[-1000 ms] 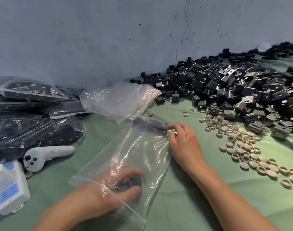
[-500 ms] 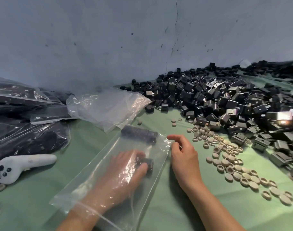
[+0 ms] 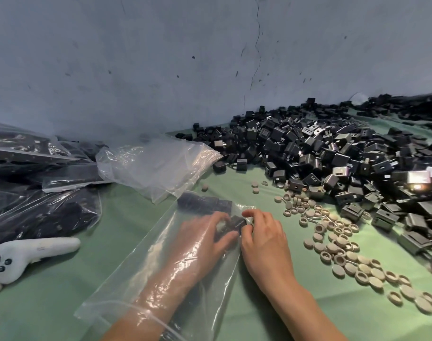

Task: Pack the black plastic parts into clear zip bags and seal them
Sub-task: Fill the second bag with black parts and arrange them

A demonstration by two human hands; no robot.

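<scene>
A clear zip bag [image 3: 146, 274] lies on the green cloth with its mouth toward me. My left hand [image 3: 205, 237] is deep inside it, fingers curled round a black plastic part [image 3: 235, 222]. More black parts [image 3: 205, 204] sit in a row at the bag's far end. My right hand [image 3: 264, 239] rests outside the bag's right edge and pinches the film next to that part. A big heap of loose black parts [image 3: 333, 158] covers the right side of the table.
Beige round caps [image 3: 345, 252] are scattered right of my right hand. An empty clear bag [image 3: 158, 166] lies behind the one in use. Filled bags [image 3: 37, 205] are stacked at left, near a white controller [image 3: 30, 254]. A grey wall stands close behind.
My left hand has pushed farther into the bag with the black part, up toward the row at the far end. My right hand closed in on the bag's edge beside it.
</scene>
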